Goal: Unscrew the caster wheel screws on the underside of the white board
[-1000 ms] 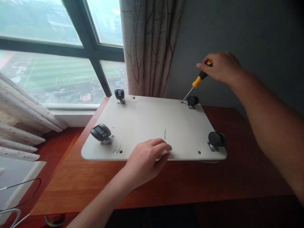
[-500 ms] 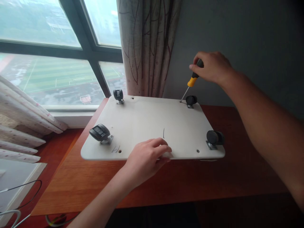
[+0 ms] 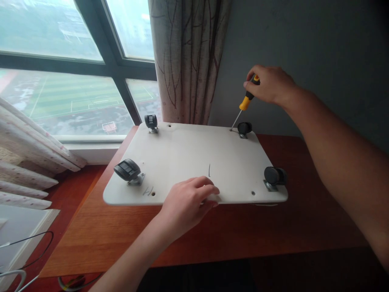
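Note:
A white board [image 3: 188,158] with rounded corners lies flat, a swivel caster at each corner. My right hand [image 3: 270,84] grips a black-and-yellow screwdriver [image 3: 244,104] by its handle. The shaft slants down to a screw hole at the far edge, and its tip meets the board beside the far right caster [image 3: 244,128]. My left hand [image 3: 190,200] holds the board's near edge, fingers curled on top and thumb lower at the rim. Left of it is an open hole [image 3: 153,194]; a screw head [image 3: 253,193] shows near the near right caster [image 3: 272,176].
Beneath the board is a reddish-brown wooden table [image 3: 121,239]. A curtain [image 3: 188,61] and a grey wall [image 3: 291,52] stand behind, with a window [image 3: 82,97] at the left. Loose cables [image 3: 36,235] hang at the lower left. The near left caster [image 3: 127,169] sticks up.
The screwdriver handle has turned in my right hand, showing a yellow patch near its top. Its tip stays in place, and my left hand has not visibly moved.

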`<state>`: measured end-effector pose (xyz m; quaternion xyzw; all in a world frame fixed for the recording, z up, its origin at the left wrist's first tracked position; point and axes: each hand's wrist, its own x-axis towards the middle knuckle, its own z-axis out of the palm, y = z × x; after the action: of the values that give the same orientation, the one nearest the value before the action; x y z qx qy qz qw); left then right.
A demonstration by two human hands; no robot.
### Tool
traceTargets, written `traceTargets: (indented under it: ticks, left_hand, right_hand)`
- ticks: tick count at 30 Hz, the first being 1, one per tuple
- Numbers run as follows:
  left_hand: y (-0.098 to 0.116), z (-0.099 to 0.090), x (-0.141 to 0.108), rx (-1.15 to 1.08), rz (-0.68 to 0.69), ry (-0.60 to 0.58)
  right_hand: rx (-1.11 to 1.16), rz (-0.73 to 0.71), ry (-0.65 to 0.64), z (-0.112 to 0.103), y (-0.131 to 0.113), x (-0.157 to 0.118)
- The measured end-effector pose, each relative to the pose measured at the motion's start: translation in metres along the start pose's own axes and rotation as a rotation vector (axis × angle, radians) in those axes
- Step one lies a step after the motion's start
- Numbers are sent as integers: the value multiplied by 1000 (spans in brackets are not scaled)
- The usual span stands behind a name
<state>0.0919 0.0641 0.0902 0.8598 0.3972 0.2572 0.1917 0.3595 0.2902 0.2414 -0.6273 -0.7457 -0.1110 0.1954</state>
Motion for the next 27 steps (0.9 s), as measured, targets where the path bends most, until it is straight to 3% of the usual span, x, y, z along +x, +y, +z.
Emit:
traceTargets:
  ticks: [8,17,23,27]
  left_hand:
    - [-2,1,0,-19,18,16]
    - [-4,3,-1,-21,23,25]
    - [-3,2,0,0,28,7]
    - [-3,2,0,27,53,15]
  right_hand:
    - [189,-62,-28,2,-5,1]
    - [-72,-3,18,-4,-19,-2]
    - [173,58,-182,-10,-9,-1]
    - [8,33,-82,-12,-5,-6]
